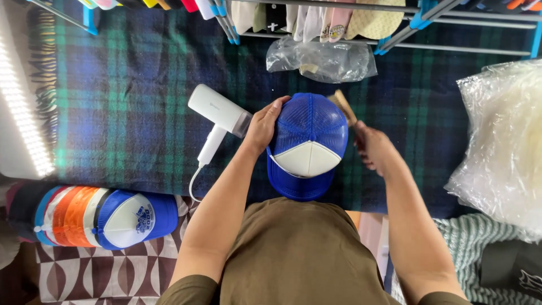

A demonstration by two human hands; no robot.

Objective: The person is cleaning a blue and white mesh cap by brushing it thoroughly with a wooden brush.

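- The blue mesh cap [308,144] with its white front panel sits in the middle of the counter [135,113], which is covered by a dark blue and green plaid blanket; the brim points toward the person.
- The left hand [264,125] rests against the cap's left side, its grip curled over the mesh crown with the fingertips touching the top edge, so the hand steadies the cap rather than lifting it.
- The right hand [372,148] is just beside the cap's right side, its grip closed around the handle of a wooden brush [342,106]; the brush head touches or nearly touches the upper right of the crown.
- A white handheld steamer [217,116] lies on the blanket just left of the left hand, with its cord trailing off the near edge.
- A crumpled clear plastic bag [320,59] lies beyond the cap, under a rack of hanging caps [316,20].
- A row of nested caps [101,217] in blue, orange and white lies at the lower left.
- A large heap of clear plastic wrap [505,147] fills the right side.
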